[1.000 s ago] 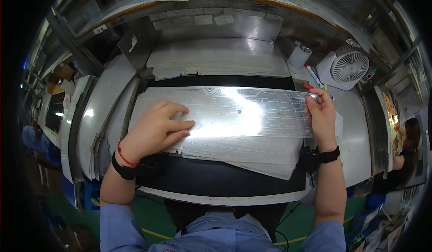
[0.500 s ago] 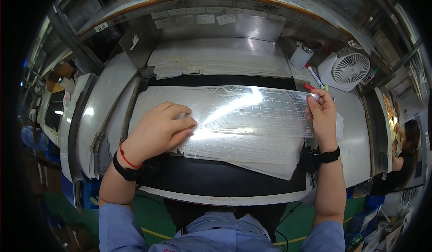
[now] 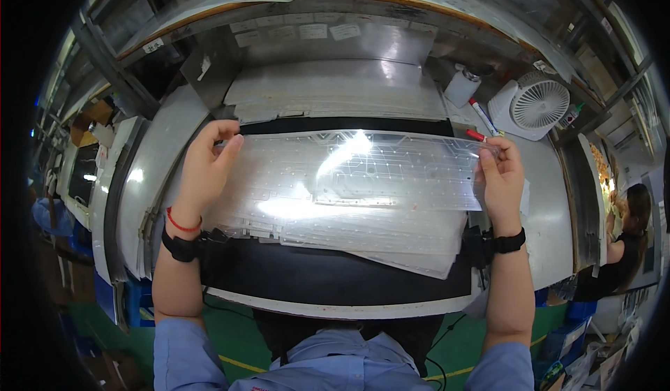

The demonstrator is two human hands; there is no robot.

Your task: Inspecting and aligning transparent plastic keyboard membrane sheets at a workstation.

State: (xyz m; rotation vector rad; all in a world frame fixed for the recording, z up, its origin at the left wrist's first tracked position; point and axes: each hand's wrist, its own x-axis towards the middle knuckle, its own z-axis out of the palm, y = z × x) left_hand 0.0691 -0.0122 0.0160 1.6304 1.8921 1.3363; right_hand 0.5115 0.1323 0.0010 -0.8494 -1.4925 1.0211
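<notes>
A clear plastic sheet with printed circuit lines spans between my two hands, a bright glare across it. At its far left corner my left hand is closed, thumb against fingers on the edge. My right hand pinches the far right corner between thumb and fingers. Beneath lies a stack of similar clear sheets, its near edges uneven and fanned out. This pile rests on a black mat covering the bench. Both wrists wear black bands; a red cord is on the left one.
Behind the mat, more flat sheets are piled against a metal back panel. At the back right stand a white bottle, marker pens and a white fan. A shelf crosses above. Another person sits far right.
My left hand has moved left and away from me, from the middle of the sheet to its far left corner. My right hand keeps its grip; the glare on the sheet has shifted.
</notes>
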